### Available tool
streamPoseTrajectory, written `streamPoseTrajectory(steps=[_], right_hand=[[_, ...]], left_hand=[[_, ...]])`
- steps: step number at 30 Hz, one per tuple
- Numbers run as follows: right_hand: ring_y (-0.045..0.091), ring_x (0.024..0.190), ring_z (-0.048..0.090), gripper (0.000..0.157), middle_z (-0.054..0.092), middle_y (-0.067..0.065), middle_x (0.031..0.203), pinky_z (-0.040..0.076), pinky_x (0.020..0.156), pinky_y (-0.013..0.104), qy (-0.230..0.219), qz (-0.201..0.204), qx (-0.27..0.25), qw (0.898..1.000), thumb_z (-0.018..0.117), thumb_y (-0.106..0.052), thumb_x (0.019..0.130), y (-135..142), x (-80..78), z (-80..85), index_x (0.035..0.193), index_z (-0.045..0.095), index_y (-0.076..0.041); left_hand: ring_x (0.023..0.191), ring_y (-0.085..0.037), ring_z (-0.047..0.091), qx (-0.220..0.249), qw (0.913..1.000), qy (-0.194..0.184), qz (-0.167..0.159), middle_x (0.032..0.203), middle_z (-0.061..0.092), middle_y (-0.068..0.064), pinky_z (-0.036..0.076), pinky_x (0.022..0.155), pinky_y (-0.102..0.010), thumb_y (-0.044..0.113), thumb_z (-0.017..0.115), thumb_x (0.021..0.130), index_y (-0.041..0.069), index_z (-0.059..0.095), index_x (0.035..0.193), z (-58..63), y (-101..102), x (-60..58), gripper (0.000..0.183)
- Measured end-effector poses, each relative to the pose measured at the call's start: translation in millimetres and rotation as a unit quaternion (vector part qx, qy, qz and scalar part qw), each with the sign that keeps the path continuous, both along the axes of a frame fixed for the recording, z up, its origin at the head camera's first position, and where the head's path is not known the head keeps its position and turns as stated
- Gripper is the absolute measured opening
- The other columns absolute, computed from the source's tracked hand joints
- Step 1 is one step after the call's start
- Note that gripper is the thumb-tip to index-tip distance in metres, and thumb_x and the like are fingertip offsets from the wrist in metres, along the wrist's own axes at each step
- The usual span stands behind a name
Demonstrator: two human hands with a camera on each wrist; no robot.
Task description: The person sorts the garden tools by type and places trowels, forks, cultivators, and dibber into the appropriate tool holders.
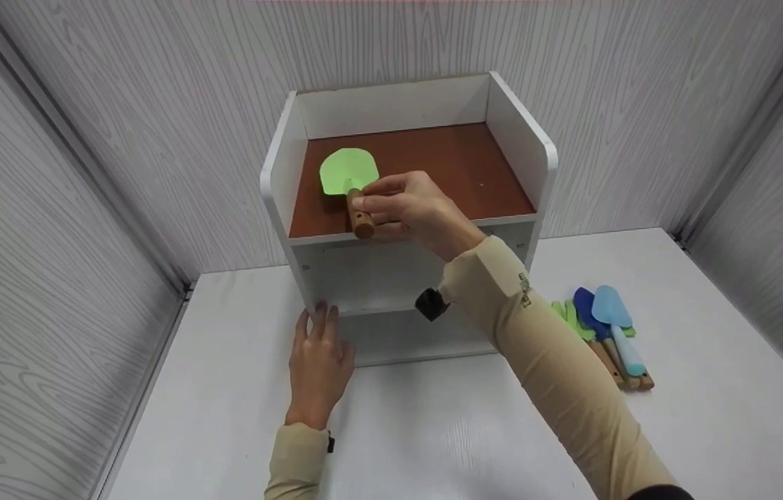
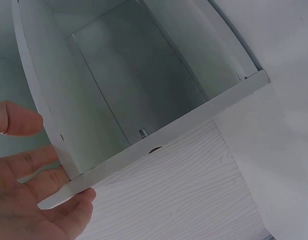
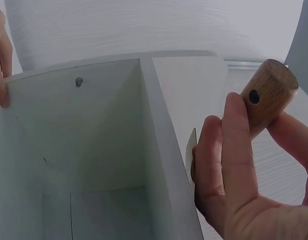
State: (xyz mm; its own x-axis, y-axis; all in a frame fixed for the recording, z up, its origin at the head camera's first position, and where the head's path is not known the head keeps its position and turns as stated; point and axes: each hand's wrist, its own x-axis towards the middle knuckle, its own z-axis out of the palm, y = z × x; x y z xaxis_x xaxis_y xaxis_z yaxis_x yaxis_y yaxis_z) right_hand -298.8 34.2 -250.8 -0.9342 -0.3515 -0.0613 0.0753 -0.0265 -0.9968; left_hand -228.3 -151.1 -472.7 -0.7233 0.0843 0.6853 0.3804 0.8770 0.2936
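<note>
My right hand [image 1: 419,208] pinches the wooden handle of a green garden trowel [image 1: 348,170] between thumb and fingers. Its light green blade points away from me, over the left part of the brown top of a white shelf unit [image 1: 391,340]. Seen from the right wrist, the handle's round end [image 3: 271,92] sticks out past the fingers, and the blade is mostly hidden. Low on the unit's left side, my left hand [image 1: 318,368] holds the front edge of the side panel [image 2: 144,152], with fingers on both sides of it and the thumb held apart.
Right of the unit, a pile of trowels lies on the white table [image 1: 419,430], with a light blue trowel [image 1: 617,326] over a dark blue trowel [image 1: 586,309] and green ones. Raised white walls border the brown top. Grey wood-patterned panels [image 1: 86,104] enclose the table.
</note>
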Motion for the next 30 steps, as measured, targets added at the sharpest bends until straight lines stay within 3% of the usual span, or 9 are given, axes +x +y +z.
streamPoseTrajectory(steps=[2, 8, 15, 20, 30], right_hand=[[0.018, 0.084, 0.062, 0.035, 0.066, 0.013, 0.108, 0.057, 0.085, 0.031, 0.006, -0.004, 0.017, 1.0, 0.073, -0.008, 0.093, -3, -5.6, 0.0, 0.124, 0.064, 0.004], [0.017, 0.077, 0.061, 0.028, 0.067, 0.013, 0.098, 0.057, 0.084, 0.032, -0.005, -0.01, -0.003, 1.0, 0.074, -0.008, 0.092, -13, -22.8, -1.3, 0.115, 0.067, 0.007], [0.017, 0.074, 0.065, 0.034, 0.069, 0.014, 0.098, 0.058, 0.082, 0.031, -0.023, -0.02, -0.019, 0.999, 0.074, -0.005, 0.092, -21, -34.6, 0.2, 0.12, 0.064, 0.009], [0.014, 0.069, 0.063, 0.034, 0.068, 0.014, 0.099, 0.058, 0.074, 0.026, -0.033, -0.048, -0.007, 0.998, 0.076, -0.006, 0.09, -22, -39.3, 0.7, 0.119, 0.064, 0.008], [0.018, 0.086, 0.065, 0.031, 0.064, 0.014, 0.111, 0.057, 0.079, 0.026, -0.026, -0.077, -0.004, 0.997, 0.072, -0.011, 0.095, -32, -38.8, 2.8, 0.118, 0.066, 0.008]], left_hand=[[0.123, -0.054, 0.051, 0.002, 1.0, 0.002, 0.001, 0.136, 0.056, -0.031, 0.054, 0.088, -0.056, -0.003, 0.074, 0.081, -0.013, 0.059, 0.13, -1.3, 1, 0.6, 0.052], [0.123, -0.054, 0.051, 0.004, 1.0, -0.002, 0.002, 0.136, 0.056, -0.031, 0.054, 0.088, -0.056, -0.003, 0.074, 0.081, -0.013, 0.059, 0.131, -2.4, 1, 1.7, 0.053], [0.122, -0.054, 0.052, 0.002, 1.0, -0.003, 0.003, 0.135, 0.057, -0.031, 0.056, 0.084, -0.055, -0.003, 0.072, 0.081, -0.013, 0.06, 0.13, -2.3, 4, 0.4, 0.052], [0.122, -0.054, 0.052, -0.004, 1.0, -0.006, -0.003, 0.135, 0.057, -0.031, 0.056, 0.085, -0.054, -0.002, 0.072, 0.081, -0.014, 0.059, 0.13, -4.8, 7, -1.1, 0.052], [0.122, -0.054, 0.052, 0.002, 1.0, 0.001, 0.004, 0.136, 0.056, -0.032, 0.054, 0.088, -0.056, -0.003, 0.074, 0.08, -0.015, 0.059, 0.129, -2.4, 3, -0.1, 0.053]])
